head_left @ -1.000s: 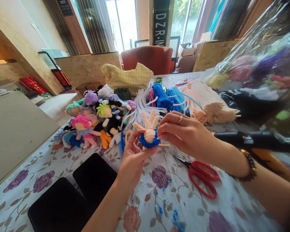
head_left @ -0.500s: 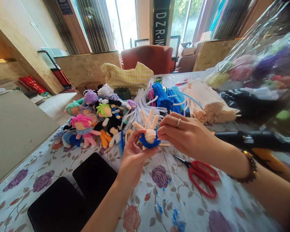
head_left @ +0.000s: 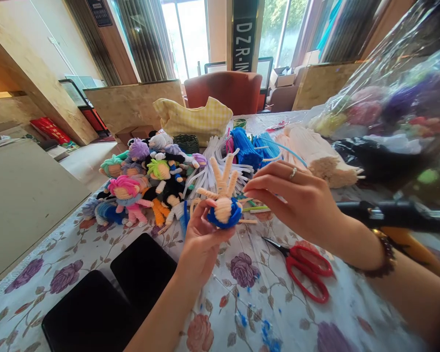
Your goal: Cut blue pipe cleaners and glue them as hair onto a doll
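My left hand (head_left: 201, 239) is wrapped round the blue-haired head of a small cream doll (head_left: 223, 209), held upside down with its limbs pointing up. To the right of the doll, my right hand (head_left: 289, 195) has its thumb and fingertips pinched on a thin cream strand (head_left: 246, 199) that leads toward the doll's head. Red-handled scissors (head_left: 308, 269) lie on the flowered tablecloth (head_left: 220, 313) below my right hand. Behind the doll are white pipe cleaners (head_left: 212, 159) and blue bundles (head_left: 246, 149).
Finished dolls (head_left: 126, 190) are piled at the left. Two black flat panels (head_left: 91, 313) lie at the front left. Cream bundles (head_left: 315, 151), a black rod (head_left: 388, 214) and a clear plastic bag (head_left: 381, 98) are at the right. Blue scraps (head_left: 269, 337) lie near the front.
My right hand has pulled away from the doll, to the right and slightly up. The doll has tilted a little and its limbs stand higher.
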The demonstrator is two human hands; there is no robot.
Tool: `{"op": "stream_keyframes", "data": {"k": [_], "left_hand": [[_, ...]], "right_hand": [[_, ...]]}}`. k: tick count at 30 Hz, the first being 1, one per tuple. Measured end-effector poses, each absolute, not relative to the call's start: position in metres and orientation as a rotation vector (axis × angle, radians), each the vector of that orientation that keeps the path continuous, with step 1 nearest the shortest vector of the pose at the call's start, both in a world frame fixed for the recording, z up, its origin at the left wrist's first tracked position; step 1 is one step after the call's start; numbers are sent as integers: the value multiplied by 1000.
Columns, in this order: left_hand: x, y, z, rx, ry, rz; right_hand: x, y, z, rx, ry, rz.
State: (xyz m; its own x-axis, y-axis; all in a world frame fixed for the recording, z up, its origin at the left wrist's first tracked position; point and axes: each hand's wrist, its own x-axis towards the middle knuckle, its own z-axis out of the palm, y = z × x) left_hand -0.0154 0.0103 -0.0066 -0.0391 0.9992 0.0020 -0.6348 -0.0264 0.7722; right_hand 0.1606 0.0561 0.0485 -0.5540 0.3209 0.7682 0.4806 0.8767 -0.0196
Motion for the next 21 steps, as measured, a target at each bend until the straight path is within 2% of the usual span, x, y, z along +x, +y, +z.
{"op": "stream_keyframes", "data": {"k": [21], "left_hand": [[-19, 9, -9, 730, 567, 1476]], "right_hand": [[155, 44, 57, -610, -2244, 236]]}}
